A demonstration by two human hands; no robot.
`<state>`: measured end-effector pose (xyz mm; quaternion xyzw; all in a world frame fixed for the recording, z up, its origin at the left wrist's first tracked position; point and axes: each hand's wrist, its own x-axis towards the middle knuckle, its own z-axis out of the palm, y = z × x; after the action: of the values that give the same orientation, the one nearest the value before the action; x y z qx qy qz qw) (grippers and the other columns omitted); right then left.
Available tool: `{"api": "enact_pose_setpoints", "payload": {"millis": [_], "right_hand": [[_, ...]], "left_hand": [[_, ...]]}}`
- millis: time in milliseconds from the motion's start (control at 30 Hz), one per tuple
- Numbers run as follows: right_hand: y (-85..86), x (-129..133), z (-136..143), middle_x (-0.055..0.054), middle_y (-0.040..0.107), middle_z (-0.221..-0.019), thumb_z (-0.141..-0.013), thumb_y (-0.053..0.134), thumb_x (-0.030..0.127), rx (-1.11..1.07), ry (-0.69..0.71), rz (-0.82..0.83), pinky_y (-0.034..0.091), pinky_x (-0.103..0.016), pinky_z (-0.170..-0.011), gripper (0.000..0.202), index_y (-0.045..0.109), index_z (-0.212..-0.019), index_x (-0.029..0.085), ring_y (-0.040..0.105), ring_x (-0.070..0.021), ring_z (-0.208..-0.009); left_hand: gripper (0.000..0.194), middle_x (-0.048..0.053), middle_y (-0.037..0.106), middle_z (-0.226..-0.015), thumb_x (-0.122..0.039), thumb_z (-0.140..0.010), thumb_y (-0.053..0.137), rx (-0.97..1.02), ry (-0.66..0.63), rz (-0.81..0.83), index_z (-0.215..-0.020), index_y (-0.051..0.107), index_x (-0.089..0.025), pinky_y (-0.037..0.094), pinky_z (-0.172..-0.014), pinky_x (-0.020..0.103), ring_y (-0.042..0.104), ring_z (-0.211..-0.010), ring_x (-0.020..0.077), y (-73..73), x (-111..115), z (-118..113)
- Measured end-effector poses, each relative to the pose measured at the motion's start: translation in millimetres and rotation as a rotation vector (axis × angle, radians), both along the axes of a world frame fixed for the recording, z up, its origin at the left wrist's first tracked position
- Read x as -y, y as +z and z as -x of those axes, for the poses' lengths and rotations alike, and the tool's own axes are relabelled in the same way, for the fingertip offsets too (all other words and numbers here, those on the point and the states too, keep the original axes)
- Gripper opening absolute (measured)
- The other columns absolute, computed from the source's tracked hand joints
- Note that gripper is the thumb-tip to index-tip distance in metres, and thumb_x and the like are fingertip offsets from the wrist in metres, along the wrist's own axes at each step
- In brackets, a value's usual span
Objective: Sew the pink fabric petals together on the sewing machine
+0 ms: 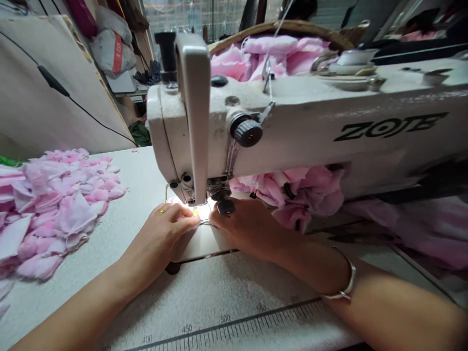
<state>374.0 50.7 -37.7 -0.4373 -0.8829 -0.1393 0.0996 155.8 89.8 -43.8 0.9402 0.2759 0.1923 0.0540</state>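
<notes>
1. A person sat at a white sewing machine (292, 122) w/ both bare hands meeting under its needle area, lit by a small lamp.
2. Left hand (168, 229) lay flat-ish on the bench (219, 292), fingers pressed together, tips pinching a small pale fabric piece (199, 220) right at the presser foot (219, 195); a ring showed on one finger.
3. Right hand (248, 226) came in from the right, fingertips touching the same piece just beside the foot; grip closed on it, though glare hid the exact pinch. A silver bangle (345, 282) sat on that wrist.
4. Heap of pink petal-shaped cutouts (54, 204) lay on the bench at far left, well apart from the hands.
5. More pink fabric (296, 190) was bunched under the machine arm, behind the right hand.
6. A printed ruler scale (226, 321) ran along the near bench edge.
</notes>
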Motion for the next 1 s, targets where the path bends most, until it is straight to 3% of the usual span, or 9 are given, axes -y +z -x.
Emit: {"api": "enact_pose_setpoints", "payload": {"millis": [200, 333, 467, 667, 800, 1000], "right_hand": [[2.8, -0.3, 0.4, -0.004, 0.057, -0.07, -0.085, 0.052, 0.008, -0.004, 0.016, -0.019, 0.023, -0.031, -0.046, 0.013, 0.058, -0.081, 0.019, 0.051, -0.0183, -0.069], [2.0, 3.8, 3.5, -0.003, 0.059, -0.076, -0.086, 0.054, 0.012, -0.052, 0.079, -0.025, 0.025, -0.032, -0.046, 0.008, 0.06, -0.083, 0.017, 0.051, -0.0182, -0.072], [-0.3, 4.8, 5.5, -0.003, 0.059, -0.077, -0.084, 0.053, 0.006, -0.073, 0.128, -0.045, 0.027, -0.031, -0.047, 0.012, 0.06, -0.083, 0.016, 0.05, -0.0185, -0.075], [3.2, 1.4, -4.4, -0.004, 0.059, -0.082, -0.084, 0.054, 0.008, -0.049, 0.012, 0.006, 0.028, -0.032, -0.046, 0.009, 0.057, -0.086, 0.016, 0.052, -0.0194, -0.074], [3.9, 0.0, -8.9, -0.004, 0.058, -0.083, -0.088, 0.052, 0.014, -0.035, -0.042, 0.015, 0.031, -0.033, -0.048, 0.006, 0.056, -0.085, 0.016, 0.053, -0.0199, -0.075], [-0.7, -1.5, -5.7, -0.003, 0.058, -0.087, -0.088, 0.052, 0.011, -0.028, 0.033, -0.058, 0.034, -0.034, -0.05, 0.008, 0.057, -0.09, 0.017, 0.053, -0.0205, -0.079]], "left_hand": [[0.025, 0.003, 0.06, -0.097, -0.02, -0.095, 0.041, 0.031, -0.017, -0.026, -0.111, 0.06, -0.027, 0.045, -0.078, 0.032, 0.053, -0.089, 0.0166, -1.7, -2.6, 2.3], [0.016, 0.003, 0.059, -0.095, -0.024, -0.095, 0.043, 0.033, 0.063, 0.016, -0.099, 0.058, -0.021, 0.044, -0.077, 0.031, 0.054, -0.089, 0.0171, -1.6, -3.5, 4.2], [0.012, 0.002, 0.057, -0.096, -0.021, -0.094, 0.044, 0.044, 0.098, 0.015, -0.094, 0.056, -0.021, 0.043, -0.076, 0.029, 0.053, -0.091, 0.0166, -1.3, -2.8, 5.0], [0.012, 0.002, 0.051, -0.082, -0.021, -0.092, 0.042, 0.008, 0.174, -0.042, -0.088, 0.053, -0.02, 0.041, -0.068, 0.031, 0.049, -0.076, 0.0176, -3.1, -4.4, 4.0], [0.017, 0.002, 0.048, -0.076, -0.022, -0.094, 0.04, -0.036, 0.145, -0.13, -0.084, 0.054, -0.018, 0.04, -0.066, 0.031, 0.046, -0.073, 0.018, -3.0, -5.3, 1.4], [0.017, 0.003, 0.054, -0.082, -0.018, -0.094, 0.043, -0.15, -0.012, -0.303, -0.092, 0.059, -0.018, 0.041, -0.075, 0.036, 0.048, -0.077, 0.019, 0.3, -3.0, 0.1]]}}
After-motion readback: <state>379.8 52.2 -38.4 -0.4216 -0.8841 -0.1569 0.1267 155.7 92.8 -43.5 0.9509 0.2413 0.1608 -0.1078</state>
